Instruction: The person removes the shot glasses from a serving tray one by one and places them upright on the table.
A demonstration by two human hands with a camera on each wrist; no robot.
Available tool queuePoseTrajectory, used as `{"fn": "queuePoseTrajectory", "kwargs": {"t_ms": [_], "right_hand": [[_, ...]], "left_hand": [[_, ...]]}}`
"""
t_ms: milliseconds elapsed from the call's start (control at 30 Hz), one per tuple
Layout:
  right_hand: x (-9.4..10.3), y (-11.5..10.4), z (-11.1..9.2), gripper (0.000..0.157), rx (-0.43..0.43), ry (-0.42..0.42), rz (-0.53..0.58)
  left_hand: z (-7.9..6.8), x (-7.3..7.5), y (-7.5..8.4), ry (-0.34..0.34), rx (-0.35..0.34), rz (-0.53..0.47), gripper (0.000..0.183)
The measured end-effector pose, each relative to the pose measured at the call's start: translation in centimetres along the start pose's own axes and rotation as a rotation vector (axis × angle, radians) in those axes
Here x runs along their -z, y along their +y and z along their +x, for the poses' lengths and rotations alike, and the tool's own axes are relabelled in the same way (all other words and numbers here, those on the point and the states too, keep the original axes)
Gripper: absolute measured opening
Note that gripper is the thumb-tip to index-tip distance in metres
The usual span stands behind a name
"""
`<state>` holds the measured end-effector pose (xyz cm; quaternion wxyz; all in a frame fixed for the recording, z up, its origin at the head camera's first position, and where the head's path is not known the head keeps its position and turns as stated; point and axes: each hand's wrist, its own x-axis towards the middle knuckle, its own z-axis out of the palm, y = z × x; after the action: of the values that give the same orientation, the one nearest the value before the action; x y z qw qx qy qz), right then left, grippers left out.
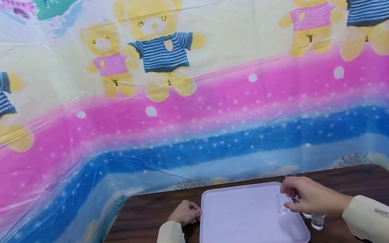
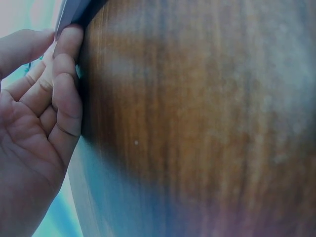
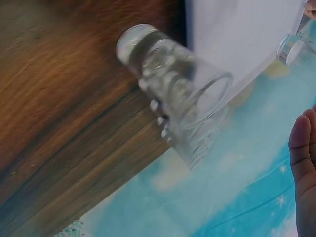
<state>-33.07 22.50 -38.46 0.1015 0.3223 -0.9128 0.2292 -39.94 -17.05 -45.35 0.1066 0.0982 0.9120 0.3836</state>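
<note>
While pinching a small clear glass (image 1: 283, 202) just above the lilac tray (image 1: 242, 223) near its right edge, right hand (image 1: 304, 196) risks tipping the glasses (image 1: 314, 220) standing just right of that tray. Left hand (image 1: 186, 212), fingers curled, presses against the tray's left rim; could nudge it.

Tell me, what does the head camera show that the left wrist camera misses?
Only the head view shows the right hand holding a small clear glass over the lilac tray, more glasses beside the tray, and the teddy-bear backdrop. Only the left wrist view shows the fingers close up, pressed against the tray's edge. Both show the left hand and the wooden table.
</note>
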Motion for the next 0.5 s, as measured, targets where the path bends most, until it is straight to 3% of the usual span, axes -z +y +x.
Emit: {"fn": "queuePoseTrajectory", "kwargs": {"t_ms": [500], "right_hand": [[0.7,2.2,-5.9,0.029,0.096,0.134,-0.021]], "left_hand": [[0.1,0.0,0.0,-0.003,0.012,0.014,0.010]]}}
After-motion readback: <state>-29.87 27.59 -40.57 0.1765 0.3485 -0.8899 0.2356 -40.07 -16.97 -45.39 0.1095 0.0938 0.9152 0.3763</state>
